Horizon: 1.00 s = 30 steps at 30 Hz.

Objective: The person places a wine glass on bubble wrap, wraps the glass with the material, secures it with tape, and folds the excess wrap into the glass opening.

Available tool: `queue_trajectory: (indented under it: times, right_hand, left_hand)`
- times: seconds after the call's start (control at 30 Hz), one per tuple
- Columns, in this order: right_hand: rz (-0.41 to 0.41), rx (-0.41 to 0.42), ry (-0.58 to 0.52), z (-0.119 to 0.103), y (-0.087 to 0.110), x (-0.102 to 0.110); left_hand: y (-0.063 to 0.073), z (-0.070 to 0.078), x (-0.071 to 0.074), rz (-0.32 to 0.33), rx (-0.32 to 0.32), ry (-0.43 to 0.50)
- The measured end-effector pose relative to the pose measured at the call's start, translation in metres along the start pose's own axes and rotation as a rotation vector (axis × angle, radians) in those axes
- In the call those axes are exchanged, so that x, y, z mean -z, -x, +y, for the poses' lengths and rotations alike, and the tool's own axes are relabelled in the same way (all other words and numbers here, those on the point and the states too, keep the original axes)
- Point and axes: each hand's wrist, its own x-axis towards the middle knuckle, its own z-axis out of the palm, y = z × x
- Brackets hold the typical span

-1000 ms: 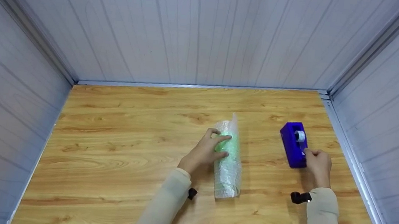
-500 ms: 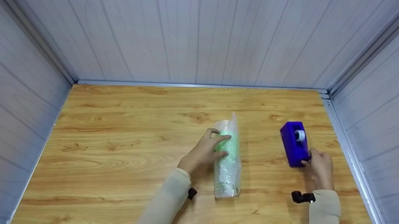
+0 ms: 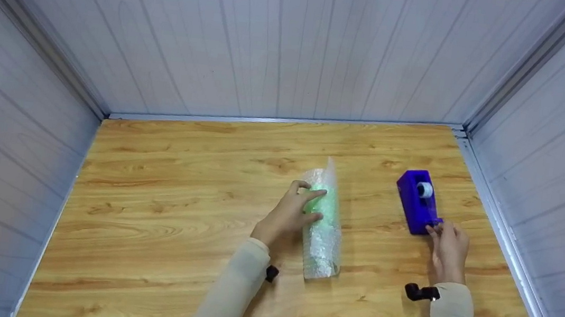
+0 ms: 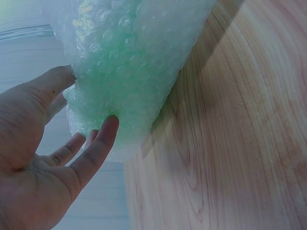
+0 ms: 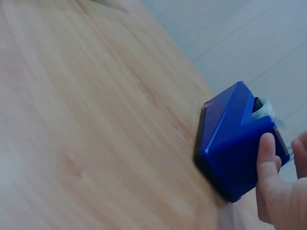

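Note:
A roll of bubble wrap [image 3: 325, 238] with something green showing through lies lengthwise on the table. My left hand [image 3: 286, 215] rests on its left side, fingers spread and pressing into the wrap. From close by, the left wrist view shows the fingertips [image 4: 111, 123] against the bubbles [image 4: 124, 62]. At the right stands a blue tape dispenser [image 3: 415, 208] with a roll of clear tape [image 3: 424, 190]. My right hand [image 3: 450, 247] is at its front end, pinching the tape at the toothed cutter [image 5: 280, 140]. The thumb [image 5: 267, 148] lies along the dispenser's side; the tape end is mostly hidden by the fingers.
The wood-grain table [image 3: 175, 210] is enclosed by pale panel walls [image 3: 295, 48] at the back and both sides. A metal strip [image 3: 509, 248] runs along the table's right edge, beyond the right hand.
My right hand has shifted from above the dispenser's cutter to its front end, slightly toward me. The left hand, the bubble wrap and the dispenser stay practically in place.

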Motion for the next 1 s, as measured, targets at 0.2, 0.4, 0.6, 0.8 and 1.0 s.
queue_trajectory:
  times: [0.2, 0.4, 0.6, 0.8, 1.0]
  right_hand:
    - [0.030, 0.037, -0.171, 0.011, 0.001, 0.004]
    - [0.031, -0.016, -0.128, 0.015, 0.003, 0.007]
    - [0.055, -0.082, -0.073, 0.016, 0.004, 0.005]
    - [0.064, -0.102, -0.067, 0.016, 0.003, 0.000]
    - [0.051, -0.133, -0.082, 0.013, 0.003, -0.002]
  left_hand:
    - [0.000, 0.001, 0.000, -0.011, 0.003, 0.011]
    - [0.001, 0.002, 0.000, -0.016, 0.004, 0.017]
    - [0.001, 0.001, -0.001, -0.011, -0.002, 0.026]
    - [0.001, -0.003, -0.002, -0.001, -0.003, 0.032]
    - [0.001, -0.004, 0.000, -0.001, -0.004, 0.031]
